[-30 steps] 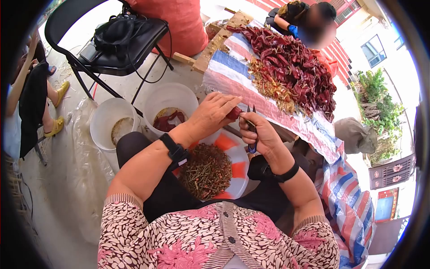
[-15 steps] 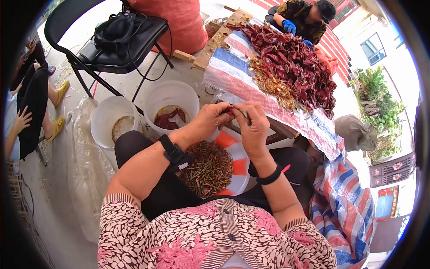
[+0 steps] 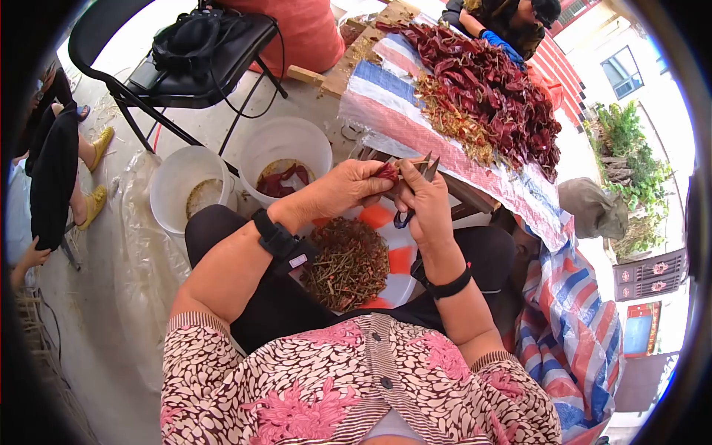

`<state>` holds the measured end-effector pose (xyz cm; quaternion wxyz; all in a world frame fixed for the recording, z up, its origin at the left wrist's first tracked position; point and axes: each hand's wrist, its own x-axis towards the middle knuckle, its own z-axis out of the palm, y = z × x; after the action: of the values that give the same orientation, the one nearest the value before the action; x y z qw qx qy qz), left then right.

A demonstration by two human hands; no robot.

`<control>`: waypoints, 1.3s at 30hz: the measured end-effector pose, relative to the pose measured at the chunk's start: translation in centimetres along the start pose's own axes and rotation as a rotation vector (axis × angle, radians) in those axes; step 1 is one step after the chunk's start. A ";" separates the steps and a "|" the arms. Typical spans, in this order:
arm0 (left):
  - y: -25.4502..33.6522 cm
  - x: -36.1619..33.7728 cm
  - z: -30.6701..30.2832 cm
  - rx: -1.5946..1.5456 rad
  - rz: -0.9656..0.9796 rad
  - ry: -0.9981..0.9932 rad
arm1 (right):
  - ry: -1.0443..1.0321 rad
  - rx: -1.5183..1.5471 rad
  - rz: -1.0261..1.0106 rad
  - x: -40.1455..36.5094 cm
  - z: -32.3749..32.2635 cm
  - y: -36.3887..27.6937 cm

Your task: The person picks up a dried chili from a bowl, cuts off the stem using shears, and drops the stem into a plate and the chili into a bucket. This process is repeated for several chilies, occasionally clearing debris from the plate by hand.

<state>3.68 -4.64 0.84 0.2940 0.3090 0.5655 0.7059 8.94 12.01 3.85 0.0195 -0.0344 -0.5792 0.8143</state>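
In the head view my left hand [image 3: 357, 182] is closed on a dried red chili pepper [image 3: 386, 172]. My right hand [image 3: 428, 206] grips a pair of scissors [image 3: 432, 169]; the blades point up past the fingers, and a dark handle loop shows below. The fingers of my right hand touch or nearly touch the pepper's end; the exact contact is hidden. Below both hands, between my knees, cut stems [image 3: 345, 271] lie heaped in a white and orange basin [image 3: 401, 261].
Dried red peppers [image 3: 493, 100] are piled on a striped woven sheet [image 3: 386, 111] over a table. A co-worker's blue-gloved hand [image 3: 503, 46] is behind them. Two translucent buckets [image 3: 174, 194] stand left of my hands, near a black folding chair [image 3: 196, 93]. Another person sits far left.
My hands have drawn slightly apart, and the scissors now show upright in my right hand. More of the red pepper is visible. The co-worker's gloved arm has moved closer to the pile.
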 end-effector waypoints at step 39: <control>-4.2 -0.8 -5.8 1.605 -0.417 0.264 | 0.063 -1.088 -0.080 0.9 -10.5 0.7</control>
<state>0.02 -8.04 -4.35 0.0409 0.2284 0.9714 0.0505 8.86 21.75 -0.25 0.0470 -0.0418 -0.9168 0.3943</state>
